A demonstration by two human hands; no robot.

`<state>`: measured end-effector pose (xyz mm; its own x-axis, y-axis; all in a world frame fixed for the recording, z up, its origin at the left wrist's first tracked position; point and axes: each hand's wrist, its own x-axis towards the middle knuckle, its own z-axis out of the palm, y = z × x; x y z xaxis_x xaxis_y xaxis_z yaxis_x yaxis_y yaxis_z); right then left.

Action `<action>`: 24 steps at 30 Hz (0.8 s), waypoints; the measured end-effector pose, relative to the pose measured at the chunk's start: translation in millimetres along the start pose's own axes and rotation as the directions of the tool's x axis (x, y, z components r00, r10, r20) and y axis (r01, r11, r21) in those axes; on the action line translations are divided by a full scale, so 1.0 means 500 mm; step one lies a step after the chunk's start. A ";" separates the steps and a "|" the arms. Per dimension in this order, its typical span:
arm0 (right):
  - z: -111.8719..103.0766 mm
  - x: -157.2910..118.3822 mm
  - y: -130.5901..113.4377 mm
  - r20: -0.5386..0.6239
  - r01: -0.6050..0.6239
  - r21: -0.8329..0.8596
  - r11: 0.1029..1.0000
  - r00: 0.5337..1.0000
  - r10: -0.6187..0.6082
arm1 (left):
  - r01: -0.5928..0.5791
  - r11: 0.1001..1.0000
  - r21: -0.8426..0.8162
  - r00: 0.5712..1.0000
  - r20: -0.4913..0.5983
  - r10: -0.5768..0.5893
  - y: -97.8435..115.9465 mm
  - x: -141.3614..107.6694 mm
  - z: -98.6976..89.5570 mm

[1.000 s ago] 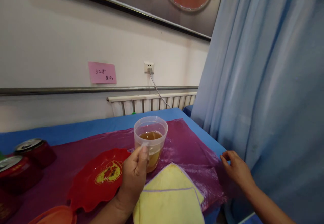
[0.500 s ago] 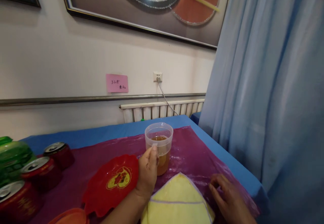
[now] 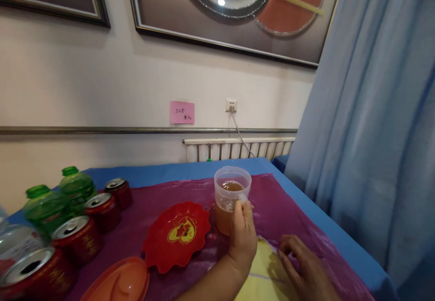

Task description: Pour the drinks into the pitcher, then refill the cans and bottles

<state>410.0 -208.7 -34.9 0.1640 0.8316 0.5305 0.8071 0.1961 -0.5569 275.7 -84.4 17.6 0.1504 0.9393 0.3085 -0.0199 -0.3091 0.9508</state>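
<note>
Left hand [image 3: 243,240] gripping a translucent plastic jug [image 3: 224,203]

Likely a holding step, calling for level handling; right hand [image 3: 304,264] curls by yellow cloth [image 3: 260,269] (pinching? cannot tell).

Clear cup [image 3: 224,212] in left hand [image 3: 244,237]

The head camera faces the wall [image 3: 207,76], angled down over the table [image 3: 163,173].

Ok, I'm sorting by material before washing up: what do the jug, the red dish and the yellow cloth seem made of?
Jug: probably plastic, smooth and slightly cloudy; brownish liquid shows through its wall.
Red dish: likely moulded plastic, smooth with a slight sheen; even colour, thin wavy rim.
Yellow cloth: matt fabric with lilac trim; fibre unclear.
</note>
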 end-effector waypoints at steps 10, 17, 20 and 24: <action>0.003 -0.004 -0.076 -0.029 0.153 0.000 0.988 0.988 -0.152 | -0.190 0.922 0.337 0.958 0.270 0.099 0.072 -0.071 -0.186; 0.028 -0.038 -0.141 0.089 0.262 0.041 0.964 0.960 -0.265 | -0.238 0.524 0.818 0.955 0.294 -0.026 0.048 -0.164 -0.589; 0.056 -0.042 -0.191 0.121 0.279 0.122 0.953 0.948 -0.293 | -0.270 0.431 0.861 0.938 0.336 -0.083 0.031 -0.194 -0.670; 0.095 -0.045 -0.245 0.142 0.281 0.255 0.925 0.935 -0.324 | -0.243 0.403 0.882 0.928 0.333 -0.169 0.032 -0.204 -0.680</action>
<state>280.4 -227.0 -8.9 -0.1885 0.7883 0.5857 0.6480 0.5480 -0.5290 -75.9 -134.5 10.8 0.4718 0.8740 0.1160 0.8274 -0.4844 0.2842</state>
